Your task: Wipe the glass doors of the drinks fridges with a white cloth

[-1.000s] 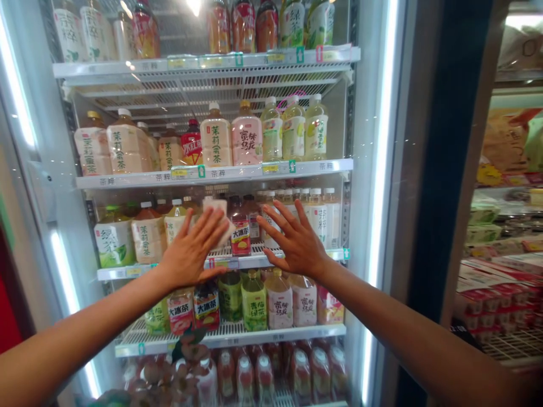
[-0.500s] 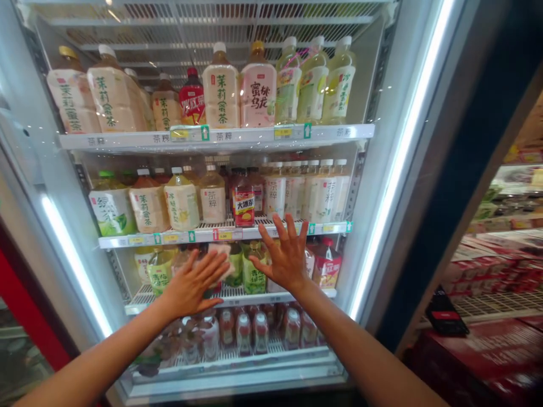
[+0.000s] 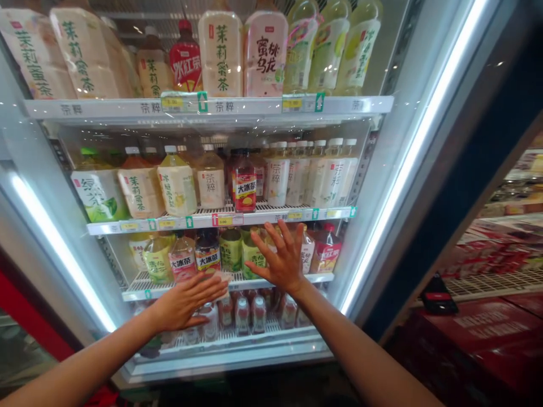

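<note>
My left hand (image 3: 190, 301) is stretched out flat in front of the lower shelves of a lit drinks fridge (image 3: 165, 370). A pale patch (image 3: 224, 277) shows at its fingertips; I cannot tell whether it is a thin sheet or a reflection. To the right my right hand (image 3: 282, 260) is raised with its fingers spread, holding nothing. It partly hides a green-labelled bottle (image 3: 250, 257) on the third shelf. Dark-capped bottles (image 3: 208, 251) stand just above my left hand. Whether either palm touches the fridge's glass is unclear.
Large tea bottles (image 3: 220, 56) line the top shelf (image 3: 263, 107). More bottles (image 3: 275, 175) fill the middle shelf (image 3: 203, 219). Small bottles (image 3: 258, 314) stand at the bottom. Right of the dark door frame (image 3: 428, 186) are red boxes (image 3: 500, 333) and a wire shelf (image 3: 487, 277).
The view has come nearer and tilted down, so the upper bottles look larger and are cut off. My left hand sits lower against the shelves, uncovering dark-capped bottles. My right hand stays spread.
</note>
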Action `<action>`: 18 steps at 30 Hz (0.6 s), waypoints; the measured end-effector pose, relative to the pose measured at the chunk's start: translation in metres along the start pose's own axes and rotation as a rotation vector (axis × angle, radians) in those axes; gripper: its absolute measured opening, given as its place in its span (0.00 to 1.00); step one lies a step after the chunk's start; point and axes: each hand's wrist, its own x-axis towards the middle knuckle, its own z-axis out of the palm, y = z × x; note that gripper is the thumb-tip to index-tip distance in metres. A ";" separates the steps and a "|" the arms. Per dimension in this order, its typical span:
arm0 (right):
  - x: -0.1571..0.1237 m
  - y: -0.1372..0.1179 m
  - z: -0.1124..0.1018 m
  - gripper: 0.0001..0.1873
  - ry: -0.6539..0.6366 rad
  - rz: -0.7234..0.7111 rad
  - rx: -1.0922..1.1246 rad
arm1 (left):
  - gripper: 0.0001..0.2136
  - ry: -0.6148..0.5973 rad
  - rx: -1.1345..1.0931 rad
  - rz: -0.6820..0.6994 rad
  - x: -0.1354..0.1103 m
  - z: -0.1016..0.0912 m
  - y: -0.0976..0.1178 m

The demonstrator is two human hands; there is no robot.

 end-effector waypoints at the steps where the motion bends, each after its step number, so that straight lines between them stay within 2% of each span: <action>1: 0.000 0.000 0.000 0.37 -0.005 0.001 0.001 | 0.36 -0.032 -0.015 0.096 -0.005 0.001 0.001; 2: 0.000 0.000 0.000 0.38 -0.004 -0.001 0.002 | 0.34 -0.052 -0.019 0.125 -0.009 -0.001 -0.003; 3: 0.000 0.001 0.000 0.39 0.001 -0.005 0.005 | 0.34 -0.059 -0.014 0.086 -0.011 -0.004 -0.011; 6: -0.002 0.001 0.000 0.39 0.002 -0.019 -0.001 | 0.38 0.012 0.027 -0.274 -0.014 -0.011 -0.032; 8: -0.003 0.002 0.000 0.38 -0.023 -0.014 -0.014 | 0.43 0.063 0.035 -0.439 -0.017 -0.007 -0.028; 9: -0.004 0.003 0.000 0.38 -0.039 -0.009 -0.017 | 0.44 0.052 0.023 -0.419 -0.019 -0.004 -0.020; 10: -0.005 0.003 0.000 0.38 -0.054 -0.002 -0.016 | 0.44 0.022 0.004 -0.330 -0.022 0.000 -0.012; 12: -0.007 0.003 0.000 0.39 -0.072 0.012 -0.007 | 0.39 -0.060 -0.034 -0.074 -0.027 0.003 -0.003; 13: -0.007 0.003 0.000 0.40 -0.075 0.018 -0.001 | 0.36 -0.089 -0.044 0.011 -0.029 0.001 -0.006; 14: -0.007 0.003 0.000 0.41 -0.075 0.021 0.005 | 0.35 -0.107 -0.048 0.024 -0.029 -0.003 -0.014; 15: -0.007 0.003 0.000 0.42 -0.072 0.022 0.011 | 0.34 -0.108 -0.044 -0.048 -0.030 -0.009 -0.026; 16: -0.007 0.003 0.000 0.43 -0.067 0.021 0.017 | 0.34 -0.093 -0.037 -0.188 -0.029 -0.015 -0.040; 18: -0.006 0.003 0.000 0.45 -0.060 0.017 0.027 | 0.37 -0.027 -0.018 -0.540 -0.029 -0.025 -0.062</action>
